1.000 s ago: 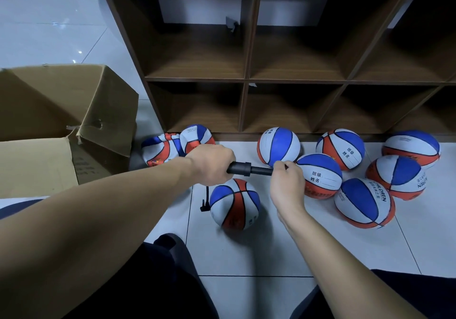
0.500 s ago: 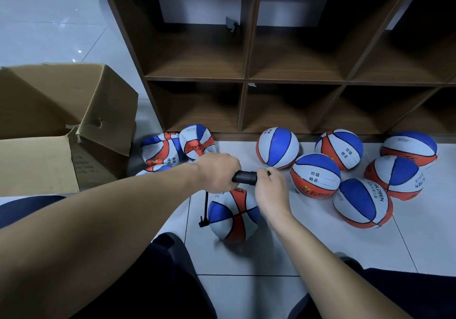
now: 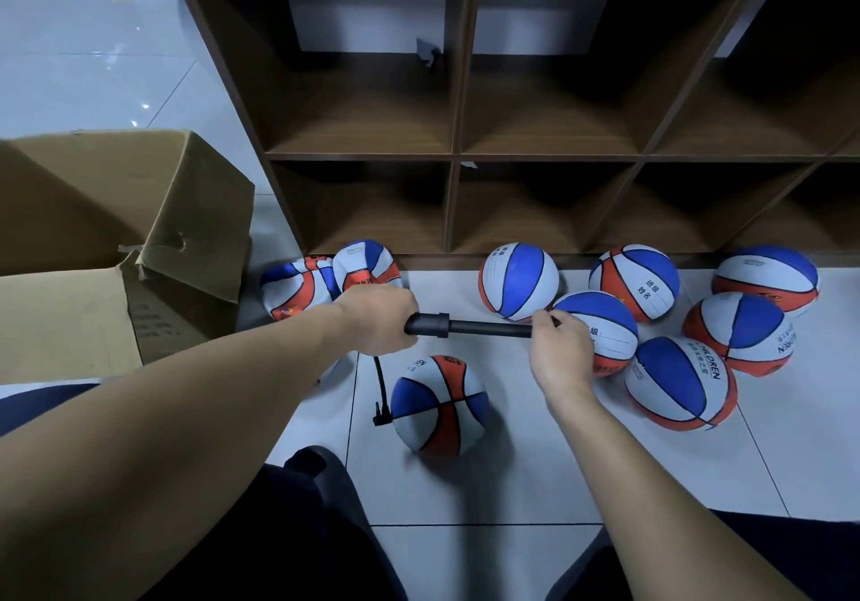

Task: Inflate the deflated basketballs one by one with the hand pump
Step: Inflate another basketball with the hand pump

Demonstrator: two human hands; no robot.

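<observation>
A black hand pump (image 3: 465,325) lies level between my hands above the floor. My left hand (image 3: 379,319) grips its barrel, and my right hand (image 3: 556,351) grips the handle end, with the rod drawn out. A thin black hose (image 3: 381,391) hangs from the barrel down to the left side of a red, white and blue basketball (image 3: 440,405) on the tile in front of me. Two crumpled, deflated balls (image 3: 325,279) lie behind my left hand. Several rounder balls (image 3: 519,281) lie to the right.
A brown wooden cubby shelf (image 3: 456,153) with open compartments stands right behind the balls. An open cardboard box (image 3: 116,247) sits on the left. My dark-trousered knees (image 3: 302,507) fill the bottom edge. White floor tile (image 3: 535,475) shows between them.
My right hand pushed the handle in toward the barrel, then drew it back out to the right, so the rod shows again. My left hand stayed on the barrel.
</observation>
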